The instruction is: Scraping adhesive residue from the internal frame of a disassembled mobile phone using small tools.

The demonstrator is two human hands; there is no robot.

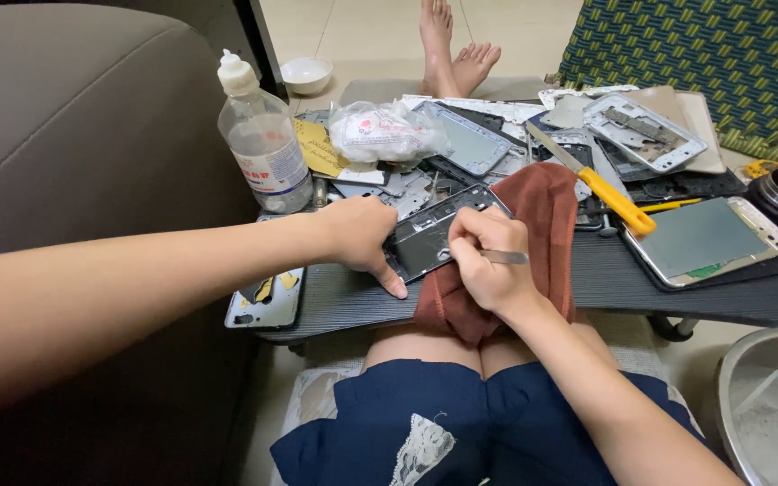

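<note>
Two hands on one dark phone frame, and a slip is the big worry.

My left hand presses flat on the left end of the phone frame, fingers spread to pin it, and my right hand is pinched tight around thin metal tweezers with the tip down on the frame. The frame lies in the middle of the small grey table, its right end on the brown cloth that hangs off the near edge. I think the tip could skid and scratch the frame or poke my left thumb, because that thumb is close. The cloth could slide and tug the frame off the edge. Just left stands a clear liquid bottle; my left arm could knock it over. A yellow-handled knife lies near on the right, so I could bump its blade.
</note>
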